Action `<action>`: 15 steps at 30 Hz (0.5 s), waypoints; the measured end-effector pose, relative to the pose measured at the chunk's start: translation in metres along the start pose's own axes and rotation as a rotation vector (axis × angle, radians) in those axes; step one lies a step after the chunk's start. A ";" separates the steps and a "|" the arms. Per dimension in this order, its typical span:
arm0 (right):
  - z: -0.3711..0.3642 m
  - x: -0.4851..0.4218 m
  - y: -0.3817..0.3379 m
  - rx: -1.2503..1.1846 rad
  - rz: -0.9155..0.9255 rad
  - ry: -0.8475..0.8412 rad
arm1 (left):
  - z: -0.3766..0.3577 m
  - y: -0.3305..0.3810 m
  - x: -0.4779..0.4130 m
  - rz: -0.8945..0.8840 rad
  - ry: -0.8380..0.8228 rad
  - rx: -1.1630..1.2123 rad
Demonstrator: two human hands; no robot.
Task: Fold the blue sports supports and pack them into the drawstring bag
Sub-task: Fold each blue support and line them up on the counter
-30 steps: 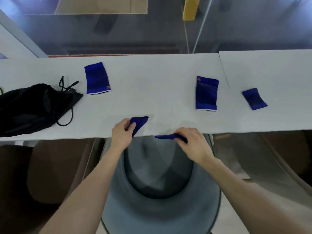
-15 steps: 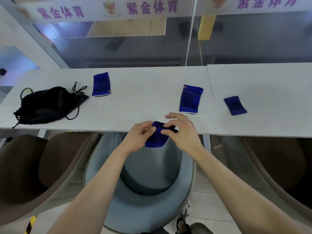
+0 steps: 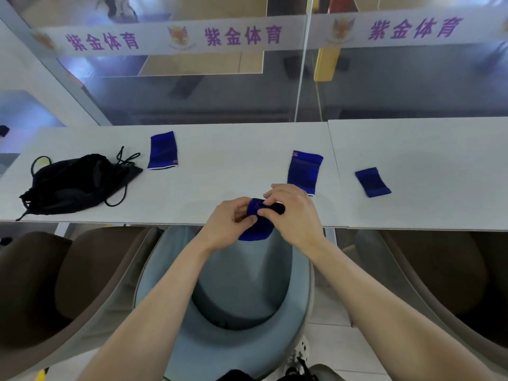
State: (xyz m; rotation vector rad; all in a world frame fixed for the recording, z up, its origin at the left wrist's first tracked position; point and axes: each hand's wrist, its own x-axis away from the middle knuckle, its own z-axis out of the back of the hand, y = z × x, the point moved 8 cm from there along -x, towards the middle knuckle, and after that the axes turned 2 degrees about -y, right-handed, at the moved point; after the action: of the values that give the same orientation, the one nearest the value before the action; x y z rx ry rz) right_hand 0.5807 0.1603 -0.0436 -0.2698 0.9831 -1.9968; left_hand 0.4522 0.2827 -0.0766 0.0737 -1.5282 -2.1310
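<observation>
A small blue support (image 3: pixel 258 229) hangs at the table's front edge, held between both hands. My left hand (image 3: pixel 228 221) pinches its left side and my right hand (image 3: pixel 294 213) pinches its top, folded edge. Three more blue supports lie flat on the white table (image 3: pixel 220 166): one at the back left (image 3: pixel 162 151), one right of centre (image 3: pixel 303 171), and a smaller one on the right (image 3: pixel 372 182). The black drawstring bag (image 3: pixel 74 182) lies crumpled at the left, its cords trailing loose.
A second white table (image 3: pixel 428 149) adjoins on the right. A grey chair (image 3: pixel 236 298) stands below my arms, with brown chairs (image 3: pixel 55 284) on either side. A glass wall with a printed banner (image 3: pixel 247 34) rises behind the tables.
My hands came together from apart, bringing the two ends of the support together in front of me. The camera view tilted up, showing the banner.
</observation>
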 end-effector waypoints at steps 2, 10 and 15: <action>-0.003 0.000 -0.004 -0.023 0.000 0.009 | 0.004 0.000 0.002 -0.002 0.021 0.004; -0.011 0.012 0.011 -0.361 -0.264 -0.091 | 0.029 -0.011 0.011 0.053 0.110 0.153; -0.015 0.015 -0.005 -0.542 -0.310 -0.069 | 0.033 -0.004 0.019 0.027 0.136 0.284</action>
State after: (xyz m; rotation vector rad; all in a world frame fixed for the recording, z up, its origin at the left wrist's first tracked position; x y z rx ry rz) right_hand 0.5607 0.1589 -0.0525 -0.8233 1.4990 -1.9347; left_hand 0.4233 0.3045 -0.0634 0.2886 -1.7276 -1.8347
